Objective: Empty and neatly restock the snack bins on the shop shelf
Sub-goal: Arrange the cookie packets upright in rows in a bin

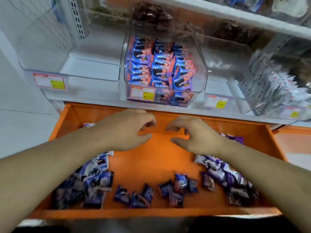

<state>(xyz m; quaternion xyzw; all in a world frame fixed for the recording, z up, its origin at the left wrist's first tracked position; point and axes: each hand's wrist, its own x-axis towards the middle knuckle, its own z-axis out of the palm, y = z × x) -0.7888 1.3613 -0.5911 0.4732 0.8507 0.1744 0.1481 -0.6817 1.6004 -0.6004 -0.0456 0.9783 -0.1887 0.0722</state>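
Observation:
A clear plastic bin [200, 78] on the white shelf holds neat rows of blue and pink snack packets [159, 64]. Below it an orange drawer [151, 162] stands pulled out. Loose blue and purple packets lie along its front [168, 190], heaped at the left [90, 180] and at the right [223, 175]. My left hand [127, 130] and my right hand [193, 135] hover side by side over the bare back part of the drawer, fingers loosely curled and holding nothing.
An empty clear bin [90, 68] with a price label stands left of the filled one. To the right, another bin [276, 84] holds white and grey packets. An upper shelf [235, 14] carries darker snack bins. White floor shows at the left.

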